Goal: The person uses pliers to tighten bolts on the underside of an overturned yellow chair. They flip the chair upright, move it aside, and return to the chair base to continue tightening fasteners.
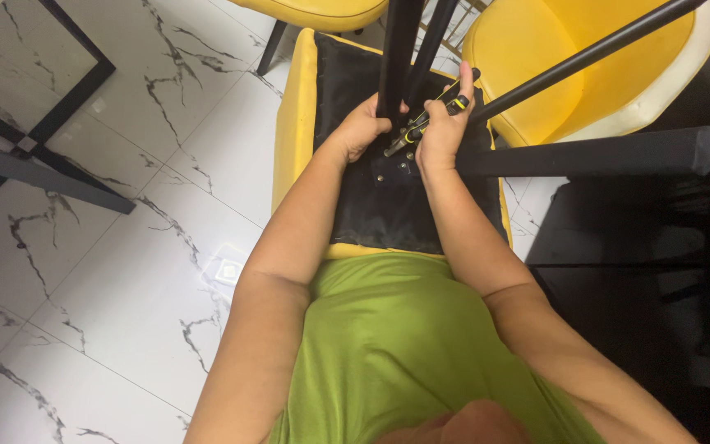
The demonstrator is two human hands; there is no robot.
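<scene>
Marble-pattern floor point(125, 247) on the left, glossy, black-veined. Upturned yellow chair point(293, 123) in front of me, black fabric underside up. My left hand point(361, 127) is clenched round a black metal leg point(396, 57) near its base. My right hand point(441, 127) grasps a black-and-yellow screwdriver point(429, 119), tip at the bracket screws point(392, 164). Legs look stiff, smooth, likely slippery; best held low by the plate. Second yellow chair point(536, 49) at right.

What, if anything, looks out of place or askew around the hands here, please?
The yellow chair is upside down: its black underside faces up and its black legs point toward the camera. The left hand grips a leg; the right hand holds a black-and-yellow screwdriver.
</scene>
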